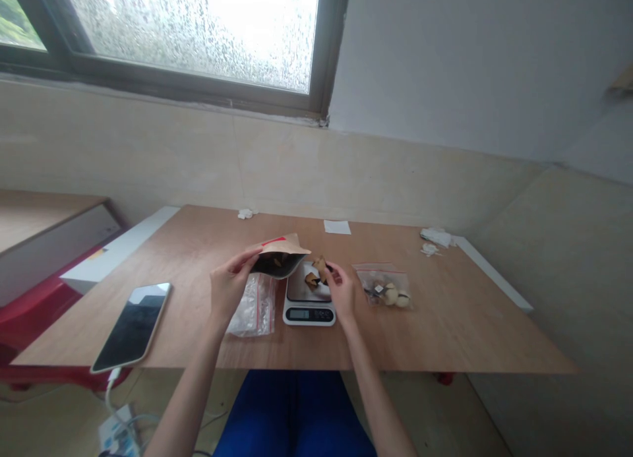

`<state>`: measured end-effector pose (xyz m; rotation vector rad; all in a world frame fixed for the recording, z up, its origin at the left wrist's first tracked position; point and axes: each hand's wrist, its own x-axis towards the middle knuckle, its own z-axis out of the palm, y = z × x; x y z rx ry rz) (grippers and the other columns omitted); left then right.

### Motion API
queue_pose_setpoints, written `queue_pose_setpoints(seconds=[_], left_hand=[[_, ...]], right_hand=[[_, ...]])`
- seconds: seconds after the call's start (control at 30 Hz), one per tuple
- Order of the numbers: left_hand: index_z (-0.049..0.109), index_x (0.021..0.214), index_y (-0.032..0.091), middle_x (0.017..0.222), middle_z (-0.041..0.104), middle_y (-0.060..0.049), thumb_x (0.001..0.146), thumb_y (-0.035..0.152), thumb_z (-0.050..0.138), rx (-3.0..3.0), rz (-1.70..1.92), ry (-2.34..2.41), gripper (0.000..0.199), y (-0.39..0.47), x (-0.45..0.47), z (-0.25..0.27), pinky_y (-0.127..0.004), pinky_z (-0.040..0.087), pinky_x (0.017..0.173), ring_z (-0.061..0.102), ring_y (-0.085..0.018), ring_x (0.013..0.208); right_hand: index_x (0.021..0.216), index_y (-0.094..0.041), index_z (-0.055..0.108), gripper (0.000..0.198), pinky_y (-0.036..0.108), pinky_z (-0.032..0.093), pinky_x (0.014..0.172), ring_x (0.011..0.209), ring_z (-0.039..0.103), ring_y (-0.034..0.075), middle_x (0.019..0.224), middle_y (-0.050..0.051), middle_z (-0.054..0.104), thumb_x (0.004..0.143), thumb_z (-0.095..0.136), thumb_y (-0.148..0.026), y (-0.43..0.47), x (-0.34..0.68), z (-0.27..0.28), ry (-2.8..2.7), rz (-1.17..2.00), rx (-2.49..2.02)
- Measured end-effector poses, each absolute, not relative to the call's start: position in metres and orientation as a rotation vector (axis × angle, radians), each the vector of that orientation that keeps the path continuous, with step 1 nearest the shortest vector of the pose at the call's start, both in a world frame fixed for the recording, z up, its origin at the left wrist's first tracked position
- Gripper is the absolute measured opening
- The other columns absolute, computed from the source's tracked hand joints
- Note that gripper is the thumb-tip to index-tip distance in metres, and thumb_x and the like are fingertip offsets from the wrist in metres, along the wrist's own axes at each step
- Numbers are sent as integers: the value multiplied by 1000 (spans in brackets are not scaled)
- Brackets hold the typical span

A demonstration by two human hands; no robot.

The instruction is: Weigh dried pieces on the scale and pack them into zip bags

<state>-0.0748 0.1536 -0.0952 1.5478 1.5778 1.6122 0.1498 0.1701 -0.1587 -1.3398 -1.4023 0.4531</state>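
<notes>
My left hand [232, 280] grips the edge of a brown paper pouch [289, 244], which is tilted so that its dark mouth faces me. Between the fingers of my right hand [341, 289] is a brown dried piece [320, 267], its exact kind unclear, held over a small white digital scale [309, 314]. Another brown dried piece [311, 281] lies on the scale's pan. Under and beside my left hand rest clear zip bags [257, 306]. To the right of my right hand lies a zip bag [388, 291] holding several pale, roundish pieces and some darker bits.
A phone [133, 325] with a charging cable [115, 374] lies at the table's left. Crumpled white tissue [438, 238] sits at the back right, and a white paper slip [337, 227] at the back middle. The wall and window [198, 35] stand behind the table.
</notes>
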Motion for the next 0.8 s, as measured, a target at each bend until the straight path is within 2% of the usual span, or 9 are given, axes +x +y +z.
queue_pose_setpoints(seconds=[0.13,0.27,0.37,0.6,0.8], left_hand=[[70,91,23,92,72,0,76,35,58,1563,1612,1594,23,153,-74,-98,-27,52,77,66,-18,87],[70,94,23,94,71,-1,77,38,57,1594,1585,1585,26,153,-75,-102,-26,52,76,66,-18,87],[69,95,23,95,71,-1,77,38,56,1621,1561,1580,26,151,-75,-104,-26,51,77,66,-18,88],[69,94,25,92,72,0,78,37,56,1662,1552,1582,24,146,-70,-109,-25,51,75,67,-18,86],[70,94,24,91,72,0,78,35,55,1682,1546,1549,24,142,-64,-112,-25,51,73,66,-18,86]], right_hand=[[95,-20,65,21,29,46,75,84,58,18,88,6,64,87,49,-29,150,136,-162,-1833,219,-1246],[91,-19,66,18,33,45,73,79,56,20,85,8,63,87,48,-20,149,124,-172,-2092,-204,-1338],[85,-18,67,17,36,45,72,81,56,22,90,10,63,85,50,-16,151,120,-173,-2196,-321,-1406],[84,-18,64,24,30,46,75,81,56,18,80,6,61,89,41,-21,125,113,-126,-2023,-19,-1133],[95,-17,64,28,30,46,85,92,59,18,93,7,66,90,37,-17,141,96,-100,-2313,142,-999]])
